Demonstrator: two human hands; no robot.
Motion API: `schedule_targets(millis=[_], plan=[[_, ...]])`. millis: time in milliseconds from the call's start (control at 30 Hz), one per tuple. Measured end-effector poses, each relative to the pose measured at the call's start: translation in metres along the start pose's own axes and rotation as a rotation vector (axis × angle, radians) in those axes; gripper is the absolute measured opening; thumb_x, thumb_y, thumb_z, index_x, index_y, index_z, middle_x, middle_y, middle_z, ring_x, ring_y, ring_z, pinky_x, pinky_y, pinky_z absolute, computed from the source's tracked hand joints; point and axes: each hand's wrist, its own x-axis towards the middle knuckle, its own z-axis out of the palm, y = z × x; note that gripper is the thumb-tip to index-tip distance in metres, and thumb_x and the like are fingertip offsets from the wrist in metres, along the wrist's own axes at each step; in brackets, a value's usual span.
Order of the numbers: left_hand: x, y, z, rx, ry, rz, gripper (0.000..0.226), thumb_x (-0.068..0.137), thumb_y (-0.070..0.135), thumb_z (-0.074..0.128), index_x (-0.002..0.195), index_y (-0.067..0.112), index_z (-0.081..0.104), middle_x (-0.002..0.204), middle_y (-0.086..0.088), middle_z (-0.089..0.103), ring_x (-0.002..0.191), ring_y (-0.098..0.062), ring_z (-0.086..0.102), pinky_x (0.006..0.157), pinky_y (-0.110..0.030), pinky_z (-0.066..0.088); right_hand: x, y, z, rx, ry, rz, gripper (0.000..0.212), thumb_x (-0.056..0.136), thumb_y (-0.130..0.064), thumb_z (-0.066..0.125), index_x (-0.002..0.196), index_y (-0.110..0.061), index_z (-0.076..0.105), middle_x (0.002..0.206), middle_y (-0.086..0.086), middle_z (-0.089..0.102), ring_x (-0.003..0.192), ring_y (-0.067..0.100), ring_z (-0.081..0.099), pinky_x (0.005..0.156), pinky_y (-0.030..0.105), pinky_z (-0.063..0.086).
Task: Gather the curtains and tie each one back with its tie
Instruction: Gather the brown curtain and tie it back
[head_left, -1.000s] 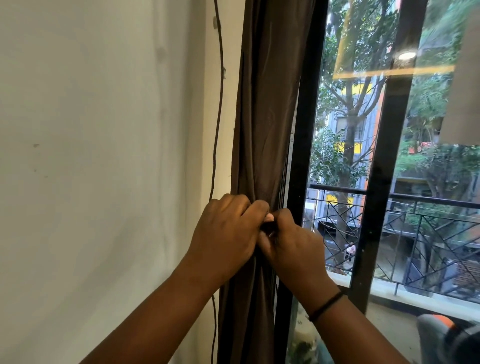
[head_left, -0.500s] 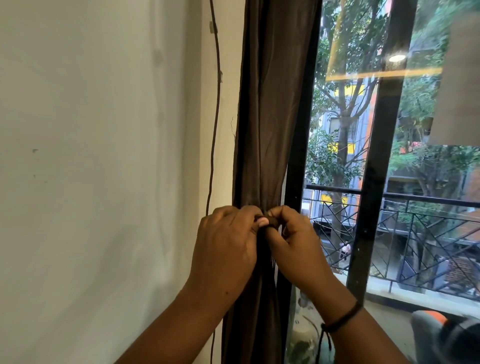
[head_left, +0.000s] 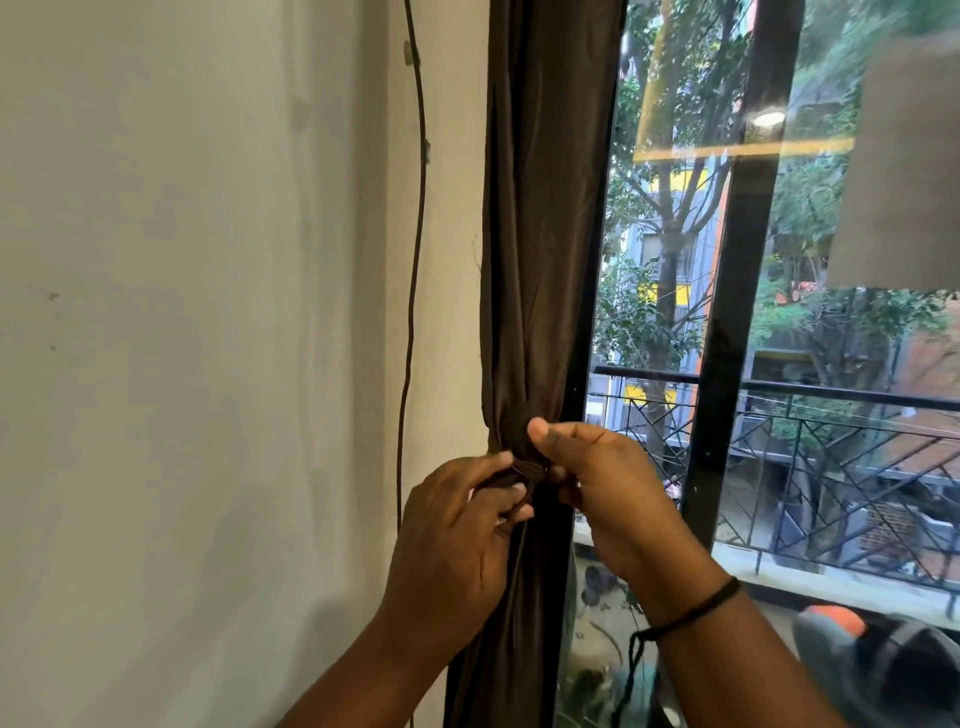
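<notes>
A dark brown curtain (head_left: 540, 218) hangs gathered in a narrow bunch at the left edge of the window. A brown tie (head_left: 524, 470) cinches it at waist height, where the folds pinch together. My left hand (head_left: 457, 540) pinches the tie's left side between thumb and fingers. My right hand (head_left: 597, 478) pinches the tie at its right side, thumb on top pressing into the fabric. Most of the tie is hidden behind my fingers.
A white wall (head_left: 197, 338) fills the left, with a thin dark cable (head_left: 413, 291) running down it beside the curtain. The black window frame (head_left: 732, 291) and glass stand to the right, with a balcony railing (head_left: 831, 415) outside.
Both hands have spread apart and lowered slightly on the curtain. The cinched tie now shows between them, where before my fingers met over it.
</notes>
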Motion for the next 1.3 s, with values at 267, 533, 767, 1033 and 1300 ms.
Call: schedule_targets(millis=[267,533,767,1033,1300], plan=[[-0.003,0.022,0.014,-0.221,-0.049,-0.424,0.014,0.096,0.029,0.047,0.087,0.039,0.052,0.080,0.020,0.062,0.081,0.001,0.060,0.069,-0.013,0.048,0.010,-0.004,0.007,0.319,0.348,-0.107,0.029,0.097,-0.017,0.050,0.068,-0.013,0.048,0.064,0.007,0.047,0.061,0.018,0.043,0.051,0.023,0.040],[0.008,0.057,0.027,-0.835,-0.193,-1.146,0.020,0.097,0.023,0.047,0.091,0.018,0.066,0.067,0.002,0.059,0.063,-0.011,0.052,0.064,-0.022,0.047,0.027,-0.016,-0.008,0.422,0.580,-0.268,0.032,0.096,-0.013,0.052,0.064,-0.014,0.047,0.060,0.004,0.046,0.060,0.017,0.041,0.062,0.032,0.038],[0.007,0.058,0.032,-1.017,-0.103,-1.315,0.021,0.095,0.018,0.051,0.082,0.013,0.066,0.063,-0.003,0.057,0.059,-0.014,0.048,0.066,-0.029,0.046,0.054,-0.014,-0.012,0.165,0.623,-0.222,0.033,0.092,-0.013,0.053,0.062,-0.020,0.040,0.062,0.004,0.045,0.067,0.021,0.045,0.070,0.043,0.046],[-0.008,0.016,0.036,-0.452,-0.067,-0.839,0.008,0.090,0.034,0.056,0.082,0.032,0.059,0.107,0.005,0.051,0.104,-0.011,0.049,0.088,-0.022,0.043,0.045,0.012,-0.016,-0.087,0.108,-0.225,0.025,0.099,-0.024,0.045,0.075,-0.021,0.050,0.070,0.005,0.055,0.057,0.012,0.050,0.053,0.026,0.040],[-0.028,-0.028,0.039,-0.658,-0.363,-0.784,0.017,0.082,0.029,0.067,0.093,0.025,0.055,0.099,0.002,0.064,0.097,-0.012,0.062,0.084,-0.032,0.052,0.011,0.135,-0.050,-0.204,-0.094,0.073,0.024,0.087,-0.034,0.057,0.097,-0.016,0.069,0.095,0.004,0.073,0.087,0.012,0.067,0.083,0.030,0.051]])
